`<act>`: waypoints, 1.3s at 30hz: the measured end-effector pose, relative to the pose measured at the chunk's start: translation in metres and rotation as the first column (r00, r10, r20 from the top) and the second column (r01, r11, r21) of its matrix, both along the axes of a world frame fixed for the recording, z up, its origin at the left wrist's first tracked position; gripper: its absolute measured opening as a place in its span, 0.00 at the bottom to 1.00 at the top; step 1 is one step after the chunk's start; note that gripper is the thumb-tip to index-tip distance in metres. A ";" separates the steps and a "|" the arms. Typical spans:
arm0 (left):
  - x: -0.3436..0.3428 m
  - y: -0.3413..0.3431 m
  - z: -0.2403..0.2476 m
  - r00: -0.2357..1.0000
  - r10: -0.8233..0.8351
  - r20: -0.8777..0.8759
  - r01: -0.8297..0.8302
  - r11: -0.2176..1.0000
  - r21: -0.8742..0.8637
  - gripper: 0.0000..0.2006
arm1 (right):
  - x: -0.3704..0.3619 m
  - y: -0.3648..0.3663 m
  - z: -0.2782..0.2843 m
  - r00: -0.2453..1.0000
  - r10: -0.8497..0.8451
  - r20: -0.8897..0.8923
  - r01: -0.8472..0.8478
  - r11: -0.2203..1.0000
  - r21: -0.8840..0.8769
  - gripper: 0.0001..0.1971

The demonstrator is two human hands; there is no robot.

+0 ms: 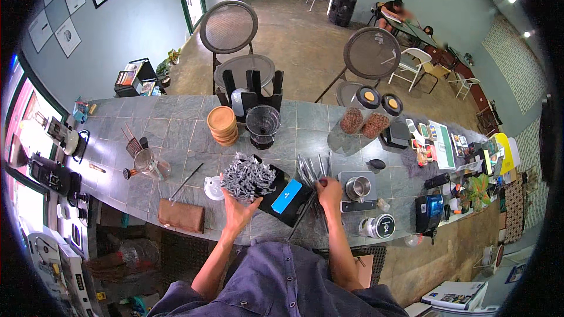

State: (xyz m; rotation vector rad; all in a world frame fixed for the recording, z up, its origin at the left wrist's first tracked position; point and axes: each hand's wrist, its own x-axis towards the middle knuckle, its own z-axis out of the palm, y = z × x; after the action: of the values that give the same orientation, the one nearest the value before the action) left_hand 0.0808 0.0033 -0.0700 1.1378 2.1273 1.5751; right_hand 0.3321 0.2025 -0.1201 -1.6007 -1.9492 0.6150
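Pile (248,175): gray twists, heaped toward the worktop (183,141)'s front edge; left hand (239,212) spread against it.
Strips (306,169): remain loose; right hand (329,192) curled over them, grip unclear.

Head-worn fisheye looks down, near the counter (308,126), apparently warped at edges.

This looks like a coffee shop: on the tiled counter (188,144) stand jars of brown beans (375,124) at right, a black dripper (262,122) toward the far edge and a grinder-like machine (51,177) at left. Beyond are mesh chairs (229,28); far right, people sit at a table (413,33).
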 end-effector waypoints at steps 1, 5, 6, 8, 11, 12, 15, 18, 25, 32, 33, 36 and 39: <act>0.000 0.000 0.000 0.999 0.011 0.035 -0.011 1.000 0.006 0.57 | -0.001 0.000 -0.001 0.999 0.032 -0.023 -0.031 0.999 0.045 0.10; 0.001 0.000 0.003 0.997 0.002 0.073 -0.003 1.000 0.012 0.57 | -0.002 0.002 0.006 0.999 0.045 0.030 -0.048 0.994 0.095 0.10; 0.000 0.001 0.002 0.997 0.009 0.073 -0.010 1.000 0.011 0.57 | 0.001 0.003 0.011 0.999 0.019 -0.043 -0.014 0.994 0.106 0.10; -0.002 -0.003 -0.002 0.999 -0.016 0.048 0.019 0.998 -0.065 0.69 | 0.002 0.006 0.031 0.995 -0.012 -0.097 0.025 0.991 0.132 0.10; 0.000 0.001 0.004 1.000 -0.007 -0.029 0.006 0.999 -0.034 0.69 | 0.005 0.001 0.075 0.912 -0.070 -0.405 0.072 0.997 -0.010 0.10; 0.001 0.002 0.006 1.000 -0.013 0.022 0.014 0.999 -0.040 0.69 | 0.006 -0.004 0.096 0.866 -0.067 -0.496 0.031 0.996 -0.081 0.09; -0.002 0.000 -0.001 1.000 0.003 0.021 -0.003 0.999 -0.032 0.69 | 0.001 -0.020 0.141 0.667 -0.012 -0.745 -0.123 0.984 -0.126 0.09; -0.002 0.000 0.000 0.997 0.013 -0.079 -0.016 0.999 -0.034 0.70 | -0.009 -0.039 0.175 0.618 0.046 -0.785 -0.231 0.965 -0.125 0.09; -0.002 0.002 -0.001 0.994 0.008 -0.109 -0.016 0.997 -0.074 0.70 | -0.045 -0.071 0.183 0.453 0.139 -0.881 -0.473 0.875 -0.106 0.08; 0.000 0.002 0.003 0.996 -0.028 0.090 0.026 0.999 0.022 0.70 | -0.070 -0.088 0.171 0.485 0.227 -0.845 -0.597 0.792 -0.130 0.09; -0.001 0.001 0.000 0.993 -0.041 0.113 0.036 0.998 0.042 0.70 | -0.072 -0.089 0.170 0.484 0.229 -0.845 -0.599 0.790 -0.129 0.09; 0.000 0.001 0.000 0.994 -0.015 0.107 0.010 0.999 0.047 0.68 | -0.073 -0.092 0.169 0.489 0.252 -0.835 -0.620 0.774 -0.130 0.09; -0.002 0.000 -0.003 0.998 -0.001 0.058 0.000 1.000 0.024 0.68 | -0.073 -0.093 0.170 0.494 0.268 -0.827 -0.623 0.773 -0.121 0.09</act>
State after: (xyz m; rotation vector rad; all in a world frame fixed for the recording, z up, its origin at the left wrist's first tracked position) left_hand 0.0793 0.0034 -0.0730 1.0862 2.0757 1.6182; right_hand 0.2594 0.1096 0.0496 -0.6853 -1.5576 1.7258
